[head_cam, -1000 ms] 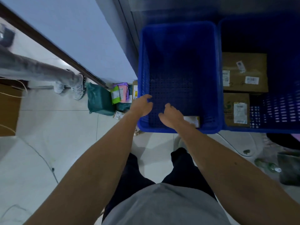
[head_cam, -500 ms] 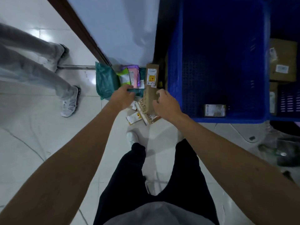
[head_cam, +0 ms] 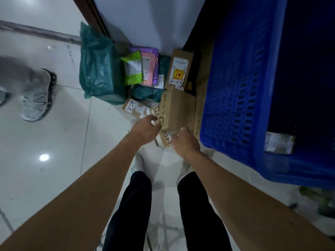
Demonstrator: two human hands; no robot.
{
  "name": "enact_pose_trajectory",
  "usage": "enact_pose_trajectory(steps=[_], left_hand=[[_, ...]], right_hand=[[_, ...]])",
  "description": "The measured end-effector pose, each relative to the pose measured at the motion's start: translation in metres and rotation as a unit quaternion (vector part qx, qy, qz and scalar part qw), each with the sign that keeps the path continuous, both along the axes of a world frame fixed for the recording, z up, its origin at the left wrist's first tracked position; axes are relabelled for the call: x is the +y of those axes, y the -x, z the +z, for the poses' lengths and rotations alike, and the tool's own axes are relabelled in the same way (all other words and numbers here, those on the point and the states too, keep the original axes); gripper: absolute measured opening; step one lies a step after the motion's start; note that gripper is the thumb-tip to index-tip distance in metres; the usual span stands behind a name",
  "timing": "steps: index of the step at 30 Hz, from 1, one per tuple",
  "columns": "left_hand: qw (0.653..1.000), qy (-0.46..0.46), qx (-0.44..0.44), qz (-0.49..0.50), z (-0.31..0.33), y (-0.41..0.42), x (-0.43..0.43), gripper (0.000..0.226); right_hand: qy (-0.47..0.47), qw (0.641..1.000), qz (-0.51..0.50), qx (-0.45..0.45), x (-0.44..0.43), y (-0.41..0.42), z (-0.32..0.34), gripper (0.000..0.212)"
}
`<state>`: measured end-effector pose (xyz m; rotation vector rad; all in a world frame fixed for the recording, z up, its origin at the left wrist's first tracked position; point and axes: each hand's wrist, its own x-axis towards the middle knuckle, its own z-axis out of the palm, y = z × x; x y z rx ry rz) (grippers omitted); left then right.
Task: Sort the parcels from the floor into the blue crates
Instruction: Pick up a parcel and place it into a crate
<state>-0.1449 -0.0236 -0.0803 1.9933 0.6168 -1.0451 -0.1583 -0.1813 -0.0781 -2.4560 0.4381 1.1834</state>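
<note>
Floor pile by the wall, both my arms reaching down. My left hand [head_cam: 146,128] is loosely bent, fingertips against the left face of the brown cardboard box [head_cam: 178,109], not wrapped round it. My right hand [head_cam: 187,142] sits at the box's near end, thumb on it, fingers hidden; I cannot tell if it grips. The box lies just left of the blue crate [head_cam: 241,91]. One small parcel [head_cam: 279,144] lies inside the crate's near corner. Green bag [head_cam: 97,67] and coloured mailers [head_cam: 143,69] lie behind

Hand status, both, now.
Left hand: fingers against the cardboard box, grip cannot be told.
Right hand: at the box's near end, fingers hidden, cannot be told.
</note>
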Motion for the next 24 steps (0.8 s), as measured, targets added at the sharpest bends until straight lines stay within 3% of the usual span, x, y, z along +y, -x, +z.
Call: enact_pose_trajectory(steps=[5, 9, 12, 15, 24], left_hand=[[0.997, 0.032, 0.034, 0.055, -0.096, 0.002, -0.010, 0.058], [0.988, 0.063, 0.054, 0.133, -0.149, -0.002, -0.025, 0.073], [0.973, 0.091, 0.050, 0.205, -0.174, -0.001, -0.043, 0.084], [0.975, 0.073, 0.029, 0.209, -0.184, 0.001, -0.051, 0.097], [0.960, 0.100, 0.008, 0.262, -0.166, -0.005, -0.037, 0.062]], right_hand=[[0.080, 0.989, 0.061, -0.111, -0.003, -0.013, -0.087, 0.049], [0.086, 0.986, 0.032, -0.137, -0.004, -0.027, -0.136, 0.062], [0.097, 0.978, 0.032, -0.181, -0.009, -0.027, -0.161, 0.057], [0.117, 0.966, 0.033, -0.227, -0.014, -0.025, -0.176, 0.051], [0.097, 0.968, -0.047, -0.228, -0.007, -0.024, -0.163, 0.052]])
